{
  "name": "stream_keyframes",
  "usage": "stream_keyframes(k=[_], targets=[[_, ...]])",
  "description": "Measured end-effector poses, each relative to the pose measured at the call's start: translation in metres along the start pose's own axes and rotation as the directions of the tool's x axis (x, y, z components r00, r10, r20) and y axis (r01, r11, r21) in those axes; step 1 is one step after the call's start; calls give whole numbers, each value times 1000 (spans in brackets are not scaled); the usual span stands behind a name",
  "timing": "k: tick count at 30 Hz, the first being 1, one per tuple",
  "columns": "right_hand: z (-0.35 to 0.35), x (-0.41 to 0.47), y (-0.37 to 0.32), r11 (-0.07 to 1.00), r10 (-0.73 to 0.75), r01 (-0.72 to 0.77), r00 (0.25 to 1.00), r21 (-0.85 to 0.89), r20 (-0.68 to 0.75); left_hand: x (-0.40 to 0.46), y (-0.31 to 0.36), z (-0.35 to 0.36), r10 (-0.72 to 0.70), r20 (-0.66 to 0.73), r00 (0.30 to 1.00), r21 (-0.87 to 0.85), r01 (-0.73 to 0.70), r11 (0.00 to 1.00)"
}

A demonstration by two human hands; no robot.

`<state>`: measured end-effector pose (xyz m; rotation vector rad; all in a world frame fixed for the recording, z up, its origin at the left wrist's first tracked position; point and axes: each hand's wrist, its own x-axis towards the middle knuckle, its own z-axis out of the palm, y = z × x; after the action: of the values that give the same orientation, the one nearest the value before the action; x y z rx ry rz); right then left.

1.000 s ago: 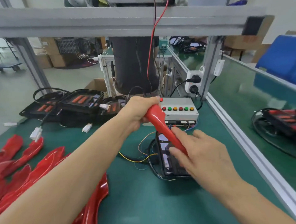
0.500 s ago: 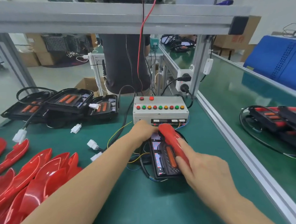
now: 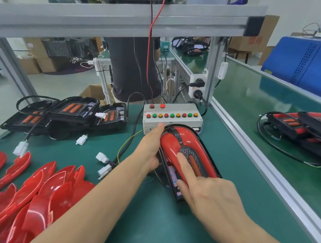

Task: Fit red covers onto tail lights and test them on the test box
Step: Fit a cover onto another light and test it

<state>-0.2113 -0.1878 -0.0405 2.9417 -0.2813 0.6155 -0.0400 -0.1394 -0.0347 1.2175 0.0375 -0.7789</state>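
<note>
On the green bench mat [image 3: 152, 221], just in front of the white test box [image 3: 171, 115], a black tail light [image 3: 174, 178] lies lengthwise with a red cover [image 3: 175, 145] seated on top, its far end touching or nearly touching the box's front face. The left hand [image 3: 149, 148] lies along the light's left edge, fingers straight and flat against the cover's side, fingertips reaching the box. The right hand [image 3: 208, 194] presses down from the near end with extended fingers on the cover and on the light's exposed left strip (no curl around anything). Left of the box, more bare tail lights [image 3: 69, 112] sit in a loose row, their white connectors [image 3: 103, 161] trailing onto open mat. A heap of spare red covers [image 3: 31, 193] fills the near-left corner. To the right, an aluminium rail [image 3: 255, 155] bounds the bench, near the light's right edge, with a strip of bare mat between them.
</note>
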Motion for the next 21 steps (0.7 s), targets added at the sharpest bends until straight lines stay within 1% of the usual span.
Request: stream_keyframes(k=[2, 5, 7, 9, 11, 13, 14, 16, 17, 18, 19, 20, 21], targets=[[3, 3, -5, 1000, 24, -24, 1000, -3, -5, -2, -3, 0, -1, -3, 1000, -14, 1, 1000], [7, 2, -8, 1000, 16, -16, 1000, 11, 9, -2, -9, -2, -25, -19, 1000, -42, 24, 999], [7, 1, -6, 999, 28, -29, 999, 26, 37, -2, -10, -4, -43, 16, 999, -50, 43, 998], [6, 2, -4, 998, 35, -38, 998, 49, 56, -4, -9, -7, -52, 89, 995, -48, 56, 997], [4, 2, -3, 998, 39, -41, 998, 41, 47, -5, -9, -10, -10, 173, 985, -3, 11, 1000], [4, 0, -3, 998, 36, -38, 998, 58, 42, -6, -10, -11, 27, 215, 976, 24, -33, 999], [4, 0, -3, 998, 27, -28, 999, 60, 26, -6, -10, -11, 35, 217, 975, 21, -40, 999], [2, 1, -3, 997, 39, -45, 994, 55, 107, -5, -11, -9, 50, 195, 980, 17, -54, 998], [1, 2, -1, 996, 56, -65, 991, 65, 123, -4, -11, -9, 60, 172, 983, 17, -64, 998], [1, -1, 3, 990, 74, -87, 991, 113, 111, -3, -10, -10, 70, 151, 986, 13, -72, 997], [-4, -3, 7, 977, 102, -125, 985, 173, 137, -2, -8, -11, 73, 133, 988, 0, -73, 997], [-9, -6, 11, 948, 142, -177, 979, 265, 146, -1, -6, -13, 71, 117, 991, -23, -69, 997], [-14, -9, 16, 883, 217, -267, 962, 387, 168, -1, -3, -16, 67, 104, 992, -51, -62, 997]])
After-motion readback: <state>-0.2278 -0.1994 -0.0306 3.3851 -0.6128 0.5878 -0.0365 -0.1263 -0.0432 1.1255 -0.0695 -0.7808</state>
